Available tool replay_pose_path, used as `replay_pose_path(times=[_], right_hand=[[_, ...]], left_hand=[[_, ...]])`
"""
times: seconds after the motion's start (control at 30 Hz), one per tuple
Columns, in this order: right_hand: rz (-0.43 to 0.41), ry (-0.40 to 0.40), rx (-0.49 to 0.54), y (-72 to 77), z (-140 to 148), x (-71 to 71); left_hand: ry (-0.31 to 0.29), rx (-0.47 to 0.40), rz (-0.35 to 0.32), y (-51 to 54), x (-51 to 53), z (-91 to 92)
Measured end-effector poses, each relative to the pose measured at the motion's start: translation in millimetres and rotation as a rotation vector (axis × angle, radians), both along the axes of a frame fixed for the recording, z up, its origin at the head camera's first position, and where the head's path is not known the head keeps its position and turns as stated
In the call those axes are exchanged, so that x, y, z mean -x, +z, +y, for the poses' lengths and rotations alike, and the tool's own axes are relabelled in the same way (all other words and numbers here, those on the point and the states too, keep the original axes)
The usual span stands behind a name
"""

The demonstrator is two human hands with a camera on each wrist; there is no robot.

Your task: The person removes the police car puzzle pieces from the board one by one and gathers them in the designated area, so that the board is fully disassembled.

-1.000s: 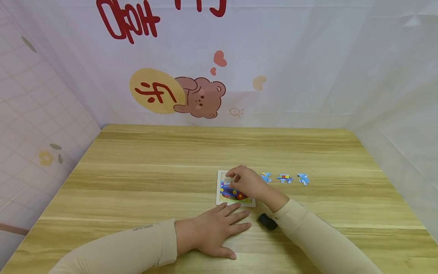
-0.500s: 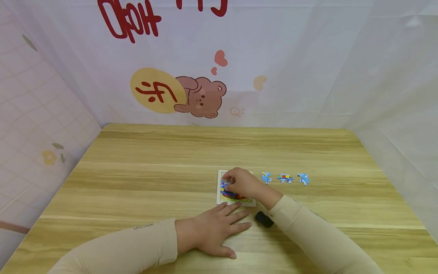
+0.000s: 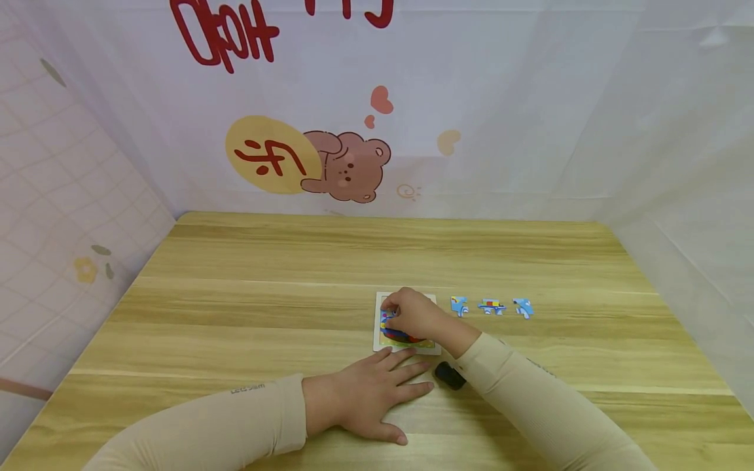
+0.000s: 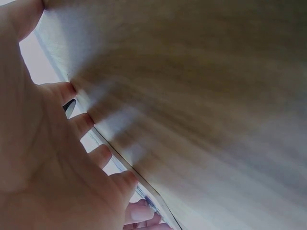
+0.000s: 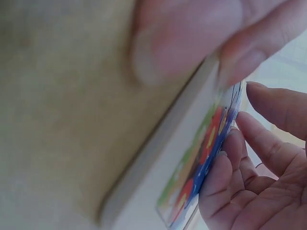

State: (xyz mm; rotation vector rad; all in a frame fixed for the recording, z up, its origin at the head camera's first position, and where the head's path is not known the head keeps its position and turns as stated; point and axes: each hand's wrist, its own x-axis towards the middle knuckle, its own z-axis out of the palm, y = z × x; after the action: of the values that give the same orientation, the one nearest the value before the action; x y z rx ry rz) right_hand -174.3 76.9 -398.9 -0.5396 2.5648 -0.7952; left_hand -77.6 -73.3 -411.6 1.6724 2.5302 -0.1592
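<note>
In the head view a small jigsaw with a white frame (image 3: 377, 339) lies on the table, its picture partly filled in blue, red and green. My right hand (image 3: 419, 315) reaches over it, thumb and fingers bent round a puzzle piece (image 3: 385, 315) at its left side; the hand covers much of the picture. Flat and spread, my left hand (image 3: 377, 396) rests on the table, with fingertips at the frame's near edge. The right wrist view has my right hand (image 5: 261, 177) with its fingertips at the coloured picture (image 5: 204, 158), and blurred left fingers (image 5: 192, 38) on the near edge.
Right of the frame lie three loose puzzle pieces: one blue (image 3: 458, 306), one with red and yellow blocks (image 3: 491, 306), one pale blue (image 3: 523, 308). A small black object (image 3: 450, 375) is by my right sleeve. A printed cloth (image 3: 501, 118) hangs behind the wooden table (image 3: 235, 314).
My right hand has shifted slightly left and lower over the jigsaw, its thumb and fingers nearer the left side. The black object by the sleeve has moved a little left. My left hand stays put.
</note>
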Motion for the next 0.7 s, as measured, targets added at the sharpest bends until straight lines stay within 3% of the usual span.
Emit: replay_pose_path(times=[0.7], right_hand=[[-0.042,-0.015,0.093,1.8,3.3,1.4]], left_hand=[[0.005,-0.007,0.011,-0.5,-0.4,0.5]])
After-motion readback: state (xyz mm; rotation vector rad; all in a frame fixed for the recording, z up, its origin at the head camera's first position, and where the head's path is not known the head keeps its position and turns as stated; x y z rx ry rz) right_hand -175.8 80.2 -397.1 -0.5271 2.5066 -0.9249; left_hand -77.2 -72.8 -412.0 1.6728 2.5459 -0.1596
